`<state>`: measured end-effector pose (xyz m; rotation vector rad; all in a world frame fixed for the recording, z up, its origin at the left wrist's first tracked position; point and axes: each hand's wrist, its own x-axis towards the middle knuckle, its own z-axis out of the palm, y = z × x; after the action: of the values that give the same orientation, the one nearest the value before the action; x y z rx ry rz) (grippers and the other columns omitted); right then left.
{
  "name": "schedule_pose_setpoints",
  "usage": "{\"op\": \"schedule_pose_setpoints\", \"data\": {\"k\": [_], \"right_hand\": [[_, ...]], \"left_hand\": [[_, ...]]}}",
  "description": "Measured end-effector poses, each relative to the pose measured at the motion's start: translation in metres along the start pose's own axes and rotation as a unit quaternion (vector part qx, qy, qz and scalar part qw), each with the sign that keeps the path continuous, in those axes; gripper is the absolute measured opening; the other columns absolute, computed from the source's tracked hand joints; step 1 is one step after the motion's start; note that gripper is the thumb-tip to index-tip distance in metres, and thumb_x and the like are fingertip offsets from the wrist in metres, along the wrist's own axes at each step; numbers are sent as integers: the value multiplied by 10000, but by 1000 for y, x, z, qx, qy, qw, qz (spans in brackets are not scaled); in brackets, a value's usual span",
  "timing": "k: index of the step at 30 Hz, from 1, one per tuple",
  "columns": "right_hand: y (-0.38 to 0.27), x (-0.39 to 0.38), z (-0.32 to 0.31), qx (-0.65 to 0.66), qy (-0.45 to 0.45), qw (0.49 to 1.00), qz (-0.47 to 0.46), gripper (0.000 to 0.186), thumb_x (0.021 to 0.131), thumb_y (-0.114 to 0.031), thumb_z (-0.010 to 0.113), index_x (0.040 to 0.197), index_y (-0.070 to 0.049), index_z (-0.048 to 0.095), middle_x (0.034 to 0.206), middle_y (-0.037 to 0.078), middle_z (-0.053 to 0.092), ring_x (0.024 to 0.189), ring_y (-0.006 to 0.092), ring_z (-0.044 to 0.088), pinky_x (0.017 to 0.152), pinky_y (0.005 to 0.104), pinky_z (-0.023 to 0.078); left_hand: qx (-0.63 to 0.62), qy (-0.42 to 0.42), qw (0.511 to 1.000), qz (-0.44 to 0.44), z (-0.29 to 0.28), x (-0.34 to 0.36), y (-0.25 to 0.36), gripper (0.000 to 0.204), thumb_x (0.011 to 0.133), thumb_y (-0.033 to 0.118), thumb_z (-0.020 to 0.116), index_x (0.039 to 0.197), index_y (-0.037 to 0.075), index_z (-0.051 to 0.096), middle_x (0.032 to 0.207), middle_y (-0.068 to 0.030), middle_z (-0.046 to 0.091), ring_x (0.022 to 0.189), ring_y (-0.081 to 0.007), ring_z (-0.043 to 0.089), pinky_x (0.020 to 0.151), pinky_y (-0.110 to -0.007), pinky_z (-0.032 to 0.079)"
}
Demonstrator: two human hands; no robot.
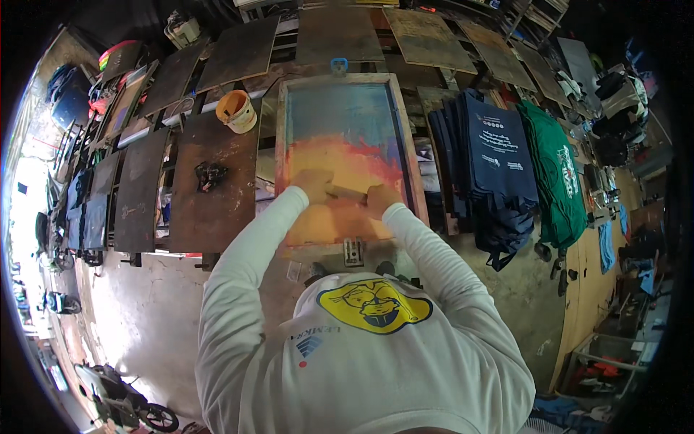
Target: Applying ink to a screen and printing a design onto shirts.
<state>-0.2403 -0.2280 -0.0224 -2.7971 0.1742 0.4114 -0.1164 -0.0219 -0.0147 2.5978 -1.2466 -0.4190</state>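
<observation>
A screen-printing frame (280,126) with a wooden rim lies in front of me. Its mesh (343,108) is blue-grey at the far part and stained red, orange and yellow nearer to me. Across the yellow part rests a wooden-handled squeegee (348,192), held at both ends. My left hand (312,185) is closed around its left end, and my right hand (381,200) grips the right end. The squeegee's lower edge is hard to make out. A metal clamp (353,252) sits at the frame's near edge, and a blue clamp (339,66) at the far edge.
On a dark board (195,210) to the left stand an orange-stained white bucket (236,113) and a dark crumpled lump (210,176). Stacks of navy bags (499,155) and green bags (555,173) lie on the right. More flat boards (338,36) line the far side.
</observation>
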Motion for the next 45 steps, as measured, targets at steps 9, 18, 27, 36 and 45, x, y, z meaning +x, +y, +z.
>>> {"op": "schedule_pose_setpoints", "data": {"k": [9, 18, 27, 36, 45], "right_hand": [[-12, -13, 21, -17, 21, 999, 47, 376, 842, -400, 609, 904, -50, 733, 906, 177, 723, 852, 357, 706, 769, 466, 557], [-80, -35, 26, -9, 42, 984, 173, 387, 847, -443, 625, 904, -79, 743, 901, 157, 726, 863, 332, 706, 778, 443, 555], [-53, -26, 40, -18, 100, 942, 319, 358, 873, -444, 632, 922, -107, 744, 869, 120, 722, 818, 331, 703, 727, 457, 561], [-165, -48, 66, 33, 59, 958, 277, 250, 863, -342, 575, 911, -184, 763, 841, 131, 717, 793, 347, 700, 711, 472, 564], [-147, -40, 49, 78, 112, 914, 382, 503, 905, -513, 573, 915, -34, 725, 866, 208, 708, 828, 382, 696, 745, 487, 548]], "left_hand": [[-19, 32, 999, 13, 29, 0, -11, 331, 718, 312, 772, 931, 120, 607, 912, -141, 671, 888, -370, 654, 761, -471, 504], [-7, -52, 988, 148, 4, 1, -38, 343, 772, 392, 748, 945, 119, 631, 951, -145, 688, 909, -361, 665, 799, -462, 513], [24, -36, 958, 282, -12, 79, -7, 368, 717, 408, 803, 864, 106, 654, 863, -134, 701, 838, -337, 672, 761, -450, 525], [-1, -85, 947, 310, -3, 17, -73, 265, 754, 319, 759, 900, 121, 660, 919, -131, 702, 900, -342, 673, 802, -447, 525], [77, -122, 908, 393, -36, 70, -32, 309, 701, 318, 802, 900, 114, 681, 925, -140, 702, 905, -333, 671, 782, -436, 528]]}}
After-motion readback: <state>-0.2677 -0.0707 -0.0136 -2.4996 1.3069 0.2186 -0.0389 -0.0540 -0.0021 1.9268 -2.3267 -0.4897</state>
